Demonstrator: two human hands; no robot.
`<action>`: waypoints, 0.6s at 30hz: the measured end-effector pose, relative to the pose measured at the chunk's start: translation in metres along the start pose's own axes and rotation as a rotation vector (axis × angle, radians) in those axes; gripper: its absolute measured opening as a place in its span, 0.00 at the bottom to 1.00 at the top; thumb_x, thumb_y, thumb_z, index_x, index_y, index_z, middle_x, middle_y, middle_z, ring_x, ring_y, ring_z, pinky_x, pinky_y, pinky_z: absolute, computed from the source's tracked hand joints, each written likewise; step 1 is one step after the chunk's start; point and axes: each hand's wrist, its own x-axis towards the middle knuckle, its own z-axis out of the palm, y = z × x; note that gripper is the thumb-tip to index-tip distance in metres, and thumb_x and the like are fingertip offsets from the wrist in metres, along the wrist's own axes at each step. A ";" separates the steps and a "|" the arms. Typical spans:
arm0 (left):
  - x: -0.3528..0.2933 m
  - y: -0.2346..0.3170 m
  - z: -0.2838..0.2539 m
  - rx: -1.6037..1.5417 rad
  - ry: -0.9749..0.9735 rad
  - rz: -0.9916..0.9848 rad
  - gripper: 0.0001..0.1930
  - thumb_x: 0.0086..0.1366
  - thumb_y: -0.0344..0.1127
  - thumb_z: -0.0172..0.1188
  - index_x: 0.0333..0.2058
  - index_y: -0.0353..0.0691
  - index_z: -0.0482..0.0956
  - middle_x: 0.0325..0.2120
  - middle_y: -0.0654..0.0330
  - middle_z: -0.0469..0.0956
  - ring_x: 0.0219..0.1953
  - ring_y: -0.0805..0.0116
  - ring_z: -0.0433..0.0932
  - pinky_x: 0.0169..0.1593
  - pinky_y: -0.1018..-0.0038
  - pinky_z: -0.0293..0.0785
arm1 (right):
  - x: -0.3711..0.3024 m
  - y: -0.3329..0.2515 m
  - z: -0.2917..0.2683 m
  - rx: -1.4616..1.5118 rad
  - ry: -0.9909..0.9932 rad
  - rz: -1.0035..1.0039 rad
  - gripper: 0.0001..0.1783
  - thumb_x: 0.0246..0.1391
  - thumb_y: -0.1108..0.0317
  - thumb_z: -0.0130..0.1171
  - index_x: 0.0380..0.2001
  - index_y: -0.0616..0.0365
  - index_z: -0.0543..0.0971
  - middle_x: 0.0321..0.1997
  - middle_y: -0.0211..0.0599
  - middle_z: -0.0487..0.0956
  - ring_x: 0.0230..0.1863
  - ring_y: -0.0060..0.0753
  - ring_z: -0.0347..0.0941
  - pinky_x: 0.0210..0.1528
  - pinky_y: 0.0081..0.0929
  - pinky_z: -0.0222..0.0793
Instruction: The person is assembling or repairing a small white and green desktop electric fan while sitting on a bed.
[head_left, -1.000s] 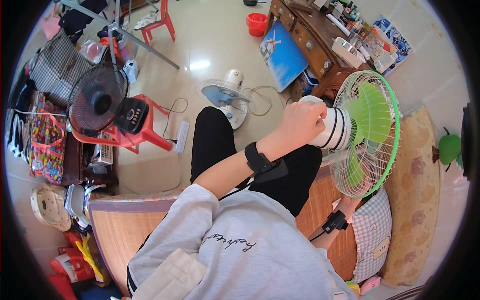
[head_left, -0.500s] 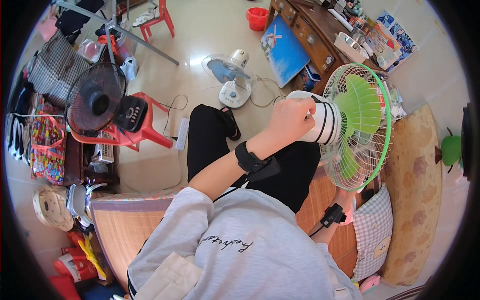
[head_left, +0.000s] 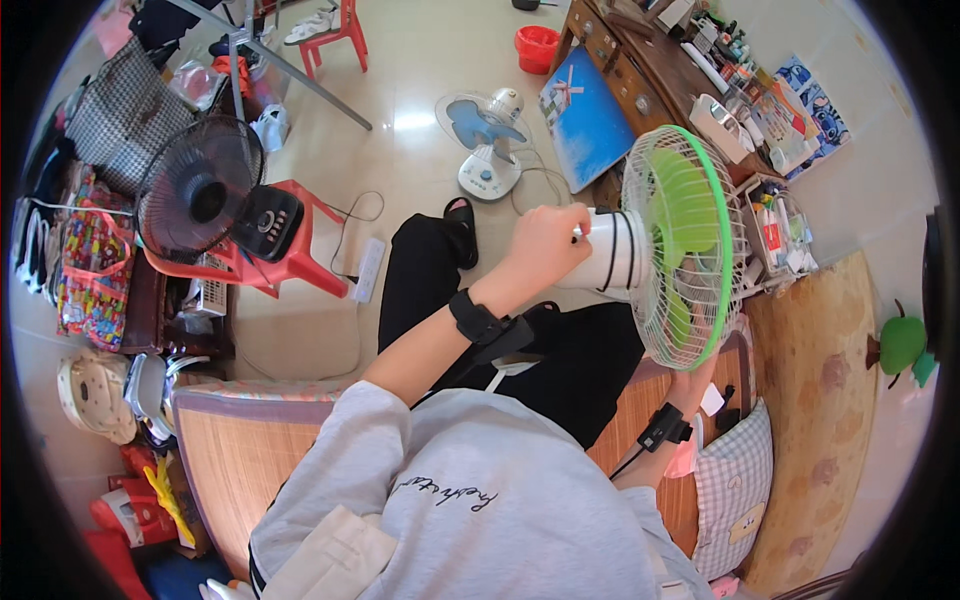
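Observation:
A green-and-white electric fan (head_left: 690,225) is in front of me to the right, its round wire guard with a green rim facing right. My left hand (head_left: 545,245) is closed at the back of its white motor housing (head_left: 615,250), fingers curled by a small part there that I cannot make out. Below the guard, my right hand (head_left: 690,382) reaches up against its lower side; its fingers are mostly hidden behind the wires. Green blades show through the guard. The fan's lower part is out of sight. Each wrist wears a black strap with a small device.
A black fan (head_left: 205,195) stands on a red plastic stool (head_left: 290,265) at left. A white-and-blue fan (head_left: 490,150) stands on the floor ahead, near a power strip (head_left: 369,270). A wooden desk (head_left: 635,95) is far right. A checked pillow (head_left: 735,490) lies on the mat-covered bed.
The green-and-white fan has shifted left, and its guard now shows more edge-on. My left hand has moved left and slightly down with the housing. My right hand stays below the guard.

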 end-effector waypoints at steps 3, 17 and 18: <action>0.008 -0.024 -0.008 0.011 0.058 -0.043 0.05 0.42 0.30 0.57 0.22 0.39 0.74 0.13 0.53 0.71 0.19 0.56 0.73 0.25 0.68 0.68 | 0.022 0.021 0.015 -0.028 -0.173 0.062 0.16 0.53 0.62 0.45 0.42 0.59 0.70 0.43 0.40 0.73 0.42 0.37 0.70 0.42 0.38 0.69; -0.046 -0.274 -0.001 0.328 -0.117 -0.626 0.08 0.40 0.33 0.58 0.23 0.38 0.79 0.16 0.52 0.74 0.23 0.57 0.74 0.29 0.68 0.70 | 0.081 0.251 0.042 0.066 -0.002 0.786 0.17 0.54 0.60 0.41 0.42 0.57 0.71 0.41 0.36 0.73 0.42 0.36 0.68 0.42 0.35 0.66; -0.044 -0.281 -0.002 0.333 -0.137 -0.669 0.08 0.40 0.33 0.58 0.22 0.37 0.79 0.16 0.52 0.74 0.23 0.57 0.75 0.30 0.68 0.70 | 0.086 0.259 0.040 0.061 0.009 0.808 0.17 0.54 0.60 0.41 0.42 0.57 0.70 0.42 0.36 0.73 0.43 0.35 0.68 0.43 0.35 0.65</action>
